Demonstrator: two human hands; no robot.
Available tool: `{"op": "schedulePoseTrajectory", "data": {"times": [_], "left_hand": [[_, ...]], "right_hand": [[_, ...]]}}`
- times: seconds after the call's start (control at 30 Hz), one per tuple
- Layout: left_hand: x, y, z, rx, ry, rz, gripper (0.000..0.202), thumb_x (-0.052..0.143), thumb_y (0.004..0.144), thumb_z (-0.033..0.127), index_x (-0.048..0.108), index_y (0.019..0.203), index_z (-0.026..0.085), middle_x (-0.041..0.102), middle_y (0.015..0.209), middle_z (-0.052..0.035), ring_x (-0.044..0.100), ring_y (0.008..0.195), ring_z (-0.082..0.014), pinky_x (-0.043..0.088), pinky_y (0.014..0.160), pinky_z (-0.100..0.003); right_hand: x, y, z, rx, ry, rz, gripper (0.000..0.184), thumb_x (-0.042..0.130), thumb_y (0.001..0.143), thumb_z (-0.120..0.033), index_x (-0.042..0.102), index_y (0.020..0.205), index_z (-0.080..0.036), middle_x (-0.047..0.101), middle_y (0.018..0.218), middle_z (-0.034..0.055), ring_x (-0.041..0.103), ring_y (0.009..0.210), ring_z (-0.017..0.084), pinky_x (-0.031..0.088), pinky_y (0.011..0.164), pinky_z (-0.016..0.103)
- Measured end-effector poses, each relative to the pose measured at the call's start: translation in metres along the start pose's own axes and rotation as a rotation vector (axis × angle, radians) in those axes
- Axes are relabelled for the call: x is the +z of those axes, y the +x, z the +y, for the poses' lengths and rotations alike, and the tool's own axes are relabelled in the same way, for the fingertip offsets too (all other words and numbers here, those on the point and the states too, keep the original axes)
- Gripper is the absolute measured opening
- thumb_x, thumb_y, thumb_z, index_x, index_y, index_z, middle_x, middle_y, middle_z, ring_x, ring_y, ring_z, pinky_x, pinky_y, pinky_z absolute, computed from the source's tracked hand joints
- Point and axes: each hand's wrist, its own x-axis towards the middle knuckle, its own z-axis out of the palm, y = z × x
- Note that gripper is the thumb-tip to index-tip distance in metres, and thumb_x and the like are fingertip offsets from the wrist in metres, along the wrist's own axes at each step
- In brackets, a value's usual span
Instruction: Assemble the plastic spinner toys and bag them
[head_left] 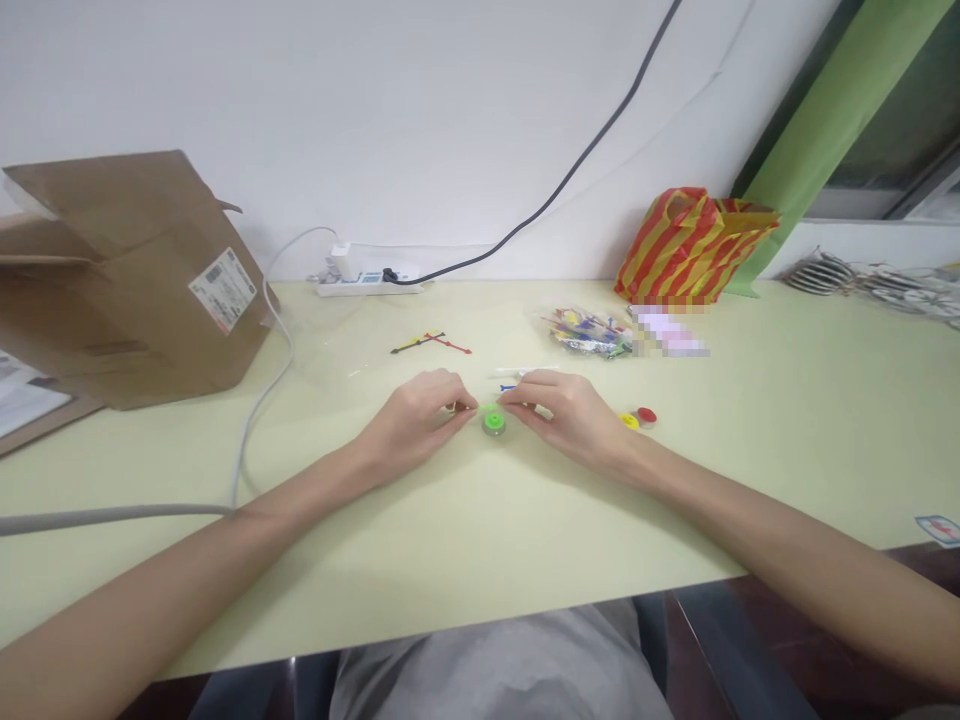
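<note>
My left hand (422,415) and my right hand (564,415) face each other over the middle of the table, fingers pinched. Between their fingertips is a thin bright green plastic piece (488,406), its ends hidden by the fingers. Just below it on the table sits a small round green disc (494,423) with a raised centre. A blue arrow-like piece (508,388) and a thin white stick (525,371) lie behind my right hand. Beside that hand are a yellow disc (628,421) and a red disc (646,415).
Crossed plastic arrows (431,342) lie farther back, left of a clear bag of colourful parts (589,330). A cardboard box (150,290) and a grey cable (259,400) occupy the left. Along the wall stand a power strip (367,284) and a striped bag (690,250).
</note>
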Motion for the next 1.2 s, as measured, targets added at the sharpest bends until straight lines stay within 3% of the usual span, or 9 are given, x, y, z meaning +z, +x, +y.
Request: {"op": "schedulePoseTrajectory", "data": {"times": [0.13, 0.27, 0.8, 1.03, 1.2], "left_hand": [[0.001, -0.001, -0.005, 0.175, 0.201, -0.037, 0.02, 0.046, 0.103, 0.018, 0.062, 0.091, 0.02, 0.067, 0.085, -0.0048, 0.06, 0.083, -0.0191, 0.041, 0.074, -0.035], [0.002, -0.001, -0.006, 0.234, 0.28, -0.053, 0.021, 0.045, 0.104, 0.018, 0.063, 0.093, 0.02, 0.067, 0.087, -0.0056, 0.058, 0.082, -0.0194, 0.039, 0.072, -0.036], [0.007, -0.001, -0.011, 0.279, 0.295, -0.04, 0.021, 0.049, 0.102, 0.016, 0.066, 0.093, 0.022, 0.069, 0.087, -0.0048, 0.059, 0.082, -0.019, 0.038, 0.069, -0.035], [0.007, -0.002, -0.012, 0.305, 0.312, -0.032, 0.021, 0.049, 0.102, 0.018, 0.069, 0.103, 0.023, 0.069, 0.088, -0.0054, 0.059, 0.081, -0.0189, 0.039, 0.069, -0.035], [0.006, -0.001, -0.013, 0.289, 0.242, -0.03, 0.021, 0.051, 0.101, 0.017, 0.07, 0.098, 0.025, 0.068, 0.087, -0.0047, 0.06, 0.081, -0.0185, 0.04, 0.069, -0.035]], "right_hand": [[-0.002, 0.001, -0.001, 0.004, -0.004, -0.048, 0.017, 0.059, 0.099, -0.014, 0.075, 0.098, -0.018, 0.072, 0.09, 0.0066, 0.064, 0.083, 0.018, 0.045, 0.073, 0.028], [-0.004, 0.002, -0.003, 0.007, -0.019, -0.096, 0.018, 0.057, 0.1, -0.015, 0.075, 0.104, -0.017, 0.071, 0.091, 0.007, 0.063, 0.084, 0.018, 0.044, 0.072, 0.028], [-0.002, 0.003, 0.006, -0.037, -0.056, -0.123, 0.023, 0.058, 0.102, -0.028, 0.08, 0.097, -0.019, 0.072, 0.082, 0.0072, 0.056, 0.084, 0.021, 0.037, 0.076, 0.034], [0.0, 0.002, 0.009, -0.075, -0.102, -0.126, 0.026, 0.056, 0.104, -0.027, 0.08, 0.096, -0.021, 0.071, 0.081, 0.007, 0.053, 0.085, 0.021, 0.033, 0.074, 0.035], [0.001, 0.002, 0.008, -0.125, -0.172, -0.124, 0.028, 0.053, 0.105, -0.026, 0.079, 0.093, -0.02, 0.07, 0.08, 0.0077, 0.049, 0.084, 0.021, 0.031, 0.072, 0.035]]}}
